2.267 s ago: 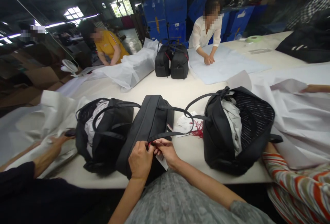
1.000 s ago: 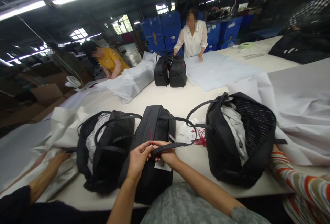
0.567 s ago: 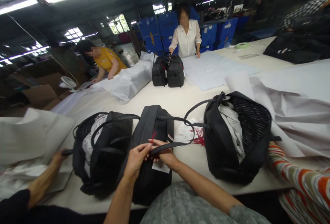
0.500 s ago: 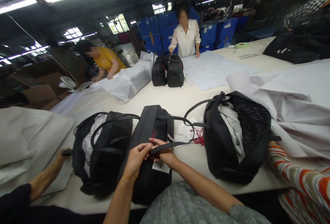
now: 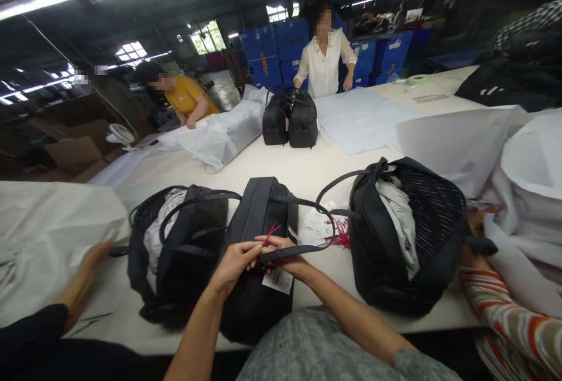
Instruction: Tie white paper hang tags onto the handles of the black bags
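A black handbag (image 5: 252,211) lies in front of me, its strap handle (image 5: 302,249) looping to the right. Over the bag, my left hand (image 5: 239,258) pinches a thin red string (image 5: 273,233). Beside it, my right hand (image 5: 281,252) is closed with its fingers at the same string, against the handle; its fingertips are partly hidden. A white tag (image 5: 278,280) hangs below my right hand. More white tags (image 5: 318,224) and a bundle of red strings (image 5: 341,233) lie on the table to the right.
Open black bags stuffed with paper stand at left (image 5: 202,211) and right (image 5: 373,252). Co-workers' arms reach in from both sides. Across the table (image 5: 333,164), a person in white (image 5: 325,65) stands behind two black bags (image 5: 302,123). Pale sheets (image 5: 360,120) lie beyond.
The red string between my hands has tilted to the right. The co-worker's hand at left has moved off the bag's tab, and a co-worker's hand now shows beside the right bag.
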Motion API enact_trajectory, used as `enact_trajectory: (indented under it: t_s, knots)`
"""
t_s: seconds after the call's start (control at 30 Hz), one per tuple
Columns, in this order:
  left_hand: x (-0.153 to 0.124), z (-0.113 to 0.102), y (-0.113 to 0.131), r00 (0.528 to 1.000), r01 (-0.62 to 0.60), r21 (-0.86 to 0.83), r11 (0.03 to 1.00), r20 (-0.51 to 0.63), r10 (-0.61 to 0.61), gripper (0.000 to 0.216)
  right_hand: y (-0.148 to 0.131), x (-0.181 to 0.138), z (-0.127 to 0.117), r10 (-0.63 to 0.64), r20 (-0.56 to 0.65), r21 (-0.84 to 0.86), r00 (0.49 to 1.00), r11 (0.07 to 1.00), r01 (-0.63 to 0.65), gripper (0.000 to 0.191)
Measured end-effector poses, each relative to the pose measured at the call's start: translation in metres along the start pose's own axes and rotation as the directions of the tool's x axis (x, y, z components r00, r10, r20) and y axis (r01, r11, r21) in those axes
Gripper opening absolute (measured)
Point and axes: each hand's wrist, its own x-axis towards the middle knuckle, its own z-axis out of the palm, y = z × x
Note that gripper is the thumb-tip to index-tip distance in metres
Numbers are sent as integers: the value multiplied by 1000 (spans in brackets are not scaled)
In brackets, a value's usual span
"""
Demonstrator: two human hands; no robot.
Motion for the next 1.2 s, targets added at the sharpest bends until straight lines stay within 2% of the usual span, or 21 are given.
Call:
enact_trajectory:
  t_s: [0.2,0.3,0.4,0.47,0.5,0.53,0.57,0.63,0.67,0.7,0.73,0.77,0.8,0.83,0.9,0.93,1.0,1.07,1.2]
  knots:
    - [4,-7,2,994,27,-73,997,110,-19,39,-13,-5,5,37,62,21,997,999,-38,68]
    - [3,-8,2,995,40,-132,990,97,-28,35,-14,-3,7,44,65,32,997,998,-46,66]
    - [-3,-5,1,999,-24,-222,975,-29,18,33,-7,-7,0,-2,-83,22,997,1000,4,56]
    - [-8,-2,0,990,-85,-273,958,-129,51,34,-7,-23,-5,-67,-241,-96,968,994,45,41]
    - [-11,0,-1,984,-111,-283,953,-165,66,34,-10,-35,-7,-97,-281,-196,955,980,42,31]
    - [-13,3,-1,980,-130,-280,951,-185,79,34,-16,-50,-6,-99,-270,-288,958,957,17,23]
    - [-15,5,-2,977,-144,-268,953,-191,93,32,-25,-66,-4,-62,-207,-347,976,938,-14,21]
    - [-19,10,-2,975,-165,-223,961,-183,125,30,-49,-93,5,40,-6,-350,999,936,-40,27]
    - [-20,12,-1,975,-173,-197,965,-176,139,30,-62,-101,11,36,63,-323,997,946,-14,30]
    - [-20,13,-1,975,-178,-172,969,-167,149,30,-74,-103,16,-27,67,-316,997,948,46,31]
    - [-21,15,0,975,-179,-148,973,-159,155,31,-83,-99,19,-133,10,-351,991,927,128,30]
    - [-21,15,0,976,-179,-129,975,-152,158,31,-89,-91,19,-255,-84,-429,963,882,195,28]
    - [-20,16,0,976,-177,-115,977,-147,160,32,-91,-78,17,-341,-172,-514,924,832,211,30]
    - [-20,16,0,976,-177,-107,978,-144,161,32,-92,-63,12,-364,-226,-569,903,802,181,34]
    - [-20,15,0,976,-182,-99,978,-141,167,32,-88,-33,0,-241,-224,-560,944,825,78,44]
    - [-20,15,0,975,-185,-97,978,-140,171,31,-85,-20,-5,-142,-172,-516,975,856,33,46]
    - [-21,14,-1,974,-190,-96,977,-142,175,31,-81,-3,-10,-4,-52,-417,999,909,-19,44]
    - [-22,14,-2,972,-196,-99,976,-152,180,30,-79,5,-8,24,-1,-346,1000,938,-22,42]
    - [-23,12,-4,971,-191,-134,972,-171,167,31,-77,8,0,-39,1,-288,999,957,38,42]
